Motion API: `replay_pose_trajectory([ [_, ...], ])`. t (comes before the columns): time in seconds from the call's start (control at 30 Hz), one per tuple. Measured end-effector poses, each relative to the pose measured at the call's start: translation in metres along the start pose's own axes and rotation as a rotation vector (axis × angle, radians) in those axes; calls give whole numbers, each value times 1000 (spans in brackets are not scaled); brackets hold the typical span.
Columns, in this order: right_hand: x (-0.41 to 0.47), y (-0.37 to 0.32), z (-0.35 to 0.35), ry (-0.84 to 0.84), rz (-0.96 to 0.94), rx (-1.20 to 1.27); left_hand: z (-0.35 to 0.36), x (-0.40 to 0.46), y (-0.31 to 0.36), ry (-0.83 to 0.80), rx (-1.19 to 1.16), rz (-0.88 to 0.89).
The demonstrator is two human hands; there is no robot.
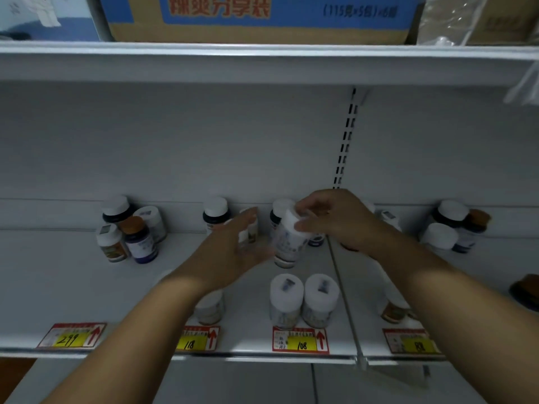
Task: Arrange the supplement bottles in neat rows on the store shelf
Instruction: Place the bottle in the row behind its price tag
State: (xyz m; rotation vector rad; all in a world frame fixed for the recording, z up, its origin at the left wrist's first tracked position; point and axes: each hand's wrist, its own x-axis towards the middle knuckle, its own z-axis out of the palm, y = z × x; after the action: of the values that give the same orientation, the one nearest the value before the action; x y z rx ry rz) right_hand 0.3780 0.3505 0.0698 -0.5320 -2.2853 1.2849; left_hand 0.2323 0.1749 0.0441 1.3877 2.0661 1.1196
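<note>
A person's right hand (335, 220) pinches the white cap of a supplement bottle (288, 243), holding it tilted above the store shelf (73, 287). The left hand (233, 249), fingers straight and relaxed, hovers just beside the bottle's left side. Two white-capped bottles (303, 298) stand side by side nearer the shelf's front edge, behind a price tag (300, 341) reading 108.

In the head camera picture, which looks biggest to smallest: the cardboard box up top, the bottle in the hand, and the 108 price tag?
1. cardboard box
2. bottle held by the right hand
3. 108 price tag; close to the bottle, so unsure.
</note>
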Motion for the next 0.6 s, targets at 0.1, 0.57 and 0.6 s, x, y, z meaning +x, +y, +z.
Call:
replay_pose_trajectory([
  [0.1,-3,14,15,-50,-28,-417,-8,5,-6,82,142,11],
  [0.57,-17,43,37,-236,-168,-567,-5,8,-12,94,189,1],
  [0.6,-14,44,36,-171,-168,-576,-5,8,-12,98,186,1],
])
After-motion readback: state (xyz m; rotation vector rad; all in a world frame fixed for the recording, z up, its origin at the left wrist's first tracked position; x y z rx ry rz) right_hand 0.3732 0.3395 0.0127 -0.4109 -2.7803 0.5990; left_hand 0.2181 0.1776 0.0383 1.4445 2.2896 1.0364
